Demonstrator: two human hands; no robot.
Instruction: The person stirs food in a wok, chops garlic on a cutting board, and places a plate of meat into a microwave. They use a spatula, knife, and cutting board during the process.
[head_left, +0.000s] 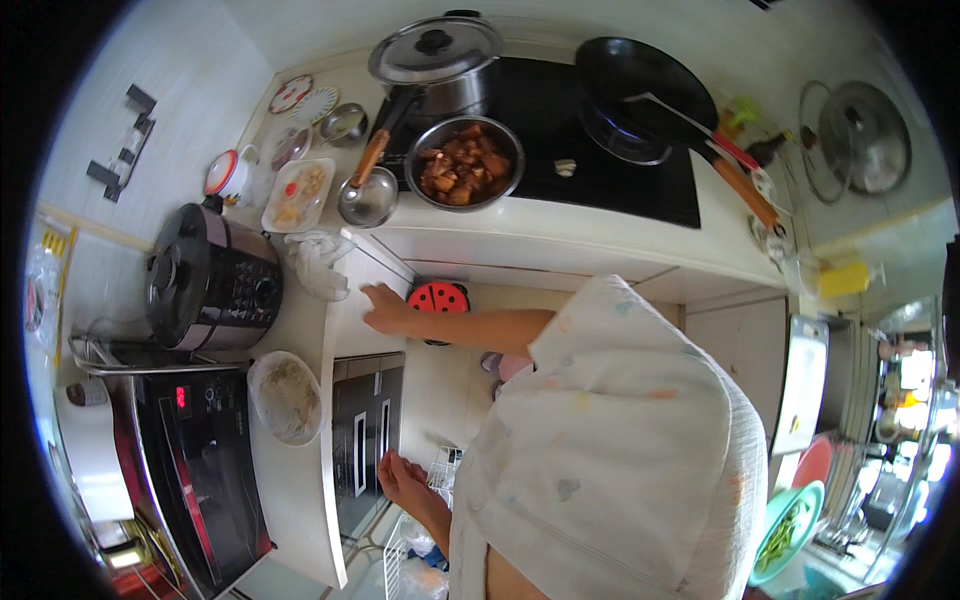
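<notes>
My right hand (386, 311) reaches out over the front edge of the left counter, fingers partly bent and nothing visible in them. Just beyond its fingertips, apart from them, a crumpled pale cloth (319, 266) hangs over the counter edge. My left hand (409, 484) hovers lower down before a dark built-in cabinet appliance (367, 435), its fingers loosely curled and holding nothing that I can see. Between the hands and the wall stand an electric pressure cooker (214, 277) and a plastic-covered bowl of food (285, 397).
On the black hob (540, 135) are a lidded steel pot (450, 82), a wok (637, 82) with a red-handled spatula, and, at its front edge, a bowl of braised chunks (469, 165). A ladle (367, 195) and food container (298, 195) sit left. A ladybird-patterned item (439, 298) lies below.
</notes>
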